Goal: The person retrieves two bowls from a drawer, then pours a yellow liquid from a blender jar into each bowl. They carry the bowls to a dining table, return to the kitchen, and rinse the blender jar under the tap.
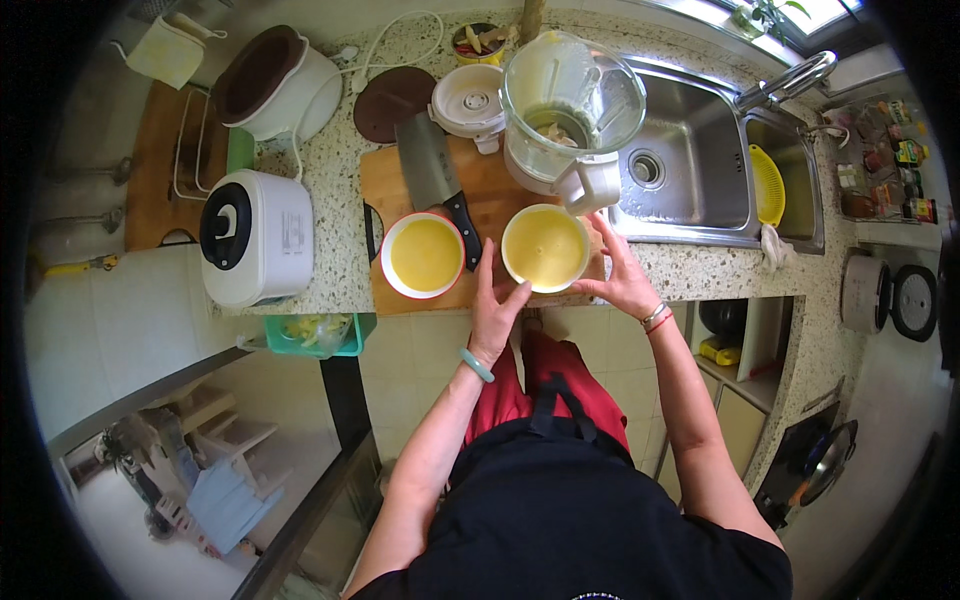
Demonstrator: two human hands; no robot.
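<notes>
A white bowl (545, 247) of yellow liquid sits on the wooden cutting board (400, 180) near the counter's front edge. My left hand (493, 305) touches its left rim and my right hand (620, 272) cups its right side. A second bowl (424, 255), white with a red rim and also full of yellow liquid, stands to the left. Behind them lie a cleaver (436, 178) with a black handle and a clear blender jug (570, 105) with a white handle.
A white rice cooker (255, 235) stands at the left, a brown-lidded pot (270, 85) behind it. A steel sink (700, 170) with a tap (790, 78) lies to the right. A white lid (468, 100) and brown round lid (392, 100) rest behind the board.
</notes>
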